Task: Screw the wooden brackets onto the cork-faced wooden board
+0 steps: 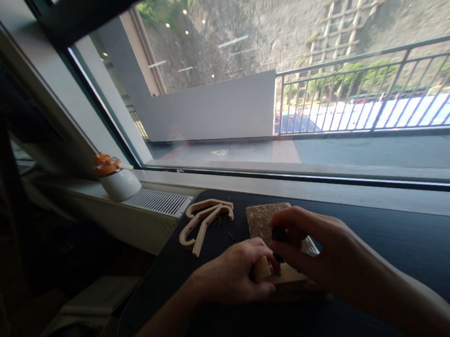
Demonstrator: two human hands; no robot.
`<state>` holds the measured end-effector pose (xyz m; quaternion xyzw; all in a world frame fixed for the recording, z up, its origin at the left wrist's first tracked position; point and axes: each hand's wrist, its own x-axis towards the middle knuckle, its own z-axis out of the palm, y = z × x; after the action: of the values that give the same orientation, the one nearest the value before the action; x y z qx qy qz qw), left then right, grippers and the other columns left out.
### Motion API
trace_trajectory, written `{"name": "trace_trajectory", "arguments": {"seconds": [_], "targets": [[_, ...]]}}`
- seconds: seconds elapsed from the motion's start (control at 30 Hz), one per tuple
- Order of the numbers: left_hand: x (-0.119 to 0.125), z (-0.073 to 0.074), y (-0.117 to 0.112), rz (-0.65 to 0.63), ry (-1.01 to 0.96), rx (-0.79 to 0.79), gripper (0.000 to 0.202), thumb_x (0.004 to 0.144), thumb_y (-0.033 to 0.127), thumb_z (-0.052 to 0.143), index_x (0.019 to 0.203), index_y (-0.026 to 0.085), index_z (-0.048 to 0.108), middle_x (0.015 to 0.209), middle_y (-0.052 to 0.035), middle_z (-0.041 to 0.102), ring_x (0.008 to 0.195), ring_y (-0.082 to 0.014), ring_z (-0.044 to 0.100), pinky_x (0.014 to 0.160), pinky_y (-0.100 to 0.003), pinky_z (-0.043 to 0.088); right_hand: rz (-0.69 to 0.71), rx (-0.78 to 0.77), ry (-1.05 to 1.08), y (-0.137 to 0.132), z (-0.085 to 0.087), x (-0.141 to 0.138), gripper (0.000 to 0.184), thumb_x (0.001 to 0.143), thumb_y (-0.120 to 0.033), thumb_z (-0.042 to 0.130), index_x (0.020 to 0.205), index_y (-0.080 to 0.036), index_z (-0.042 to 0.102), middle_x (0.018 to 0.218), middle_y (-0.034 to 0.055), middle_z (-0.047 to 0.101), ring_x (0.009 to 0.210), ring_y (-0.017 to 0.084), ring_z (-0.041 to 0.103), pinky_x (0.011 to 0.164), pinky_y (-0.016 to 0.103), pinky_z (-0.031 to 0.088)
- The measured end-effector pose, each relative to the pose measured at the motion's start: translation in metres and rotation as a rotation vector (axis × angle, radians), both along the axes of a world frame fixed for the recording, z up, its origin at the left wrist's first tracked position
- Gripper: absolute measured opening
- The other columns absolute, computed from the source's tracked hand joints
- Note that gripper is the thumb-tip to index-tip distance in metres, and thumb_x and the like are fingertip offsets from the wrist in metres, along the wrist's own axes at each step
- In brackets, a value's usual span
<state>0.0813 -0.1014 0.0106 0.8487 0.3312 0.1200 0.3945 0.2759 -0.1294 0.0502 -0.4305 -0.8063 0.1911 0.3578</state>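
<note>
My left hand (pixel 241 272) is closed around a pale wooden hook (pixel 262 268), pressing it against a brown textured board (pixel 262 217) on the dark table. In my right hand (pixel 301 233) is a screwdriver with a black handle (pixel 279 235), gripped between thumb and fingers. It points down at the wooden hook beside my left fingertips; its tip is hard to make out. Left of the board lie two more wooden hooks (pixel 203 223) with small holes. Several dark screws (pixel 222 219) are scattered next to them, one (pixel 231 236) lying apart.
The dark table (pixel 405 237) runs along a window sill (pixel 323 189). A white container with an orange top (pixel 120 181) stands on the ledge at left, beside a white vent grille (pixel 159 202). Below left is a pale box-like object (pixel 96 295) in shadow.
</note>
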Motion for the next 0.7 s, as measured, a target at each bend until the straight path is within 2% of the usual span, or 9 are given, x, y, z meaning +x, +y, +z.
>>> {"name": "trace_trajectory", "arguments": {"seconds": [0.13,0.3,0.4,0.47,0.57,0.63,0.7], "targets": [[-0.0001,-0.0011,0.0007,-0.014,-0.003,0.031,0.026,0.071,0.020,0.068,0.097,0.018,0.064,0.095,0.0002,0.061,0.088,-0.0153,0.058,0.084,-0.025,0.045,0.053,0.069,0.000,0.0019,-0.0018,0.0015,0.020,0.087,-0.026,0.058,0.105,-0.025,0.067,0.098,0.0045,0.070,0.078,0.015,0.065,0.064,0.022,0.051],[-0.0004,-0.0017,0.0015,-0.029,-0.020,0.045,0.030,0.071,0.019,0.067,0.101,0.018,0.063,0.100,-0.0010,0.060,0.090,-0.0155,0.058,0.084,-0.024,0.045,0.066,0.081,-0.012,0.0010,-0.0023,0.0035,0.030,0.087,-0.020,0.054,0.115,-0.026,0.065,0.105,0.0047,0.071,0.087,0.016,0.066,0.071,0.023,0.052],[-0.0004,-0.0021,0.0014,-0.026,-0.005,0.043,0.029,0.072,0.020,0.067,0.100,0.018,0.063,0.099,-0.0008,0.060,0.089,-0.0153,0.058,0.084,-0.024,0.045,0.061,0.066,-0.018,0.0005,-0.0007,0.0040,0.029,0.088,-0.022,0.055,0.114,-0.027,0.065,0.106,0.0050,0.070,0.088,0.017,0.066,0.071,0.023,0.053],[-0.0002,-0.0030,0.0013,-0.020,-0.001,0.033,0.029,0.072,0.020,0.067,0.100,0.019,0.063,0.101,-0.0008,0.060,0.089,-0.0152,0.058,0.082,-0.024,0.045,0.053,0.051,-0.022,0.0007,0.0002,0.0045,0.025,0.087,-0.025,0.057,0.111,-0.026,0.066,0.104,0.0049,0.070,0.085,0.016,0.066,0.069,0.023,0.052],[0.0002,-0.0041,0.0011,-0.006,-0.008,0.018,0.033,0.071,0.019,0.067,0.104,0.019,0.062,0.104,-0.0009,0.060,0.089,-0.0150,0.058,0.080,-0.023,0.045,0.034,0.039,-0.020,0.0014,0.0002,0.0045,0.019,0.084,-0.029,0.062,0.102,-0.023,0.065,0.086,0.0023,0.069,0.069,0.013,0.063,0.060,0.022,0.050],[0.0005,-0.0042,0.0009,0.003,0.001,0.014,0.033,0.070,0.020,0.068,0.103,0.019,0.062,0.101,-0.0005,0.060,0.086,-0.0145,0.057,0.079,-0.023,0.046,0.019,0.052,-0.012,0.0016,-0.0004,0.0034,0.016,0.082,-0.029,0.064,0.097,-0.022,0.064,0.074,-0.0003,0.066,0.062,0.012,0.059,0.056,0.021,0.047],[0.0006,-0.0037,0.0007,0.013,0.018,0.015,0.029,0.070,0.020,0.068,0.099,0.018,0.063,0.094,0.0001,0.061,0.081,-0.0138,0.057,0.077,-0.023,0.046,0.007,0.071,-0.002,0.0015,-0.0015,0.0015,0.015,0.082,-0.027,0.065,0.096,-0.022,0.064,0.073,-0.0012,0.065,0.062,0.012,0.058,0.056,0.021,0.046]]}}
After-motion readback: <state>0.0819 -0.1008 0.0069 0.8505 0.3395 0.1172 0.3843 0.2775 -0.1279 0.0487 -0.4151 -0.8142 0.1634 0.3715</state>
